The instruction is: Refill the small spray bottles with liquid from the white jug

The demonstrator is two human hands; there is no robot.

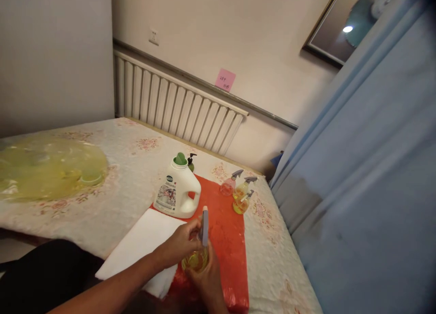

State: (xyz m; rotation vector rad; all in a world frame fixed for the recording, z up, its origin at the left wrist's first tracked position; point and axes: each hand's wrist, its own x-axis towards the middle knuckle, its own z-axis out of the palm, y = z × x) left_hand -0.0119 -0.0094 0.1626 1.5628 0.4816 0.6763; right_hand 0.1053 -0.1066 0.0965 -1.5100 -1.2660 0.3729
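Observation:
A clear spray bottle (194,261) with yellow liquid and a grey trigger head (204,227) is between my two hands, over the red sheet (229,250). My left hand (181,242) is closed around its neck, just below the head. My right hand (208,275) wraps around the body from the right, its thumb in front. Beyond them stands a white detergent jug (182,186) with a handle, a label and a green piece in its mouth. A folded white cloth (145,239) lies beneath my left forearm.
Several more spray bottles stand at the back right, one pink (227,186) and others yellow (240,206). A dark pump bottle (191,163) is partly behind the jug. A yellow plastic bag (51,166) covers the left side. A blue curtain (357,177) hangs along the right.

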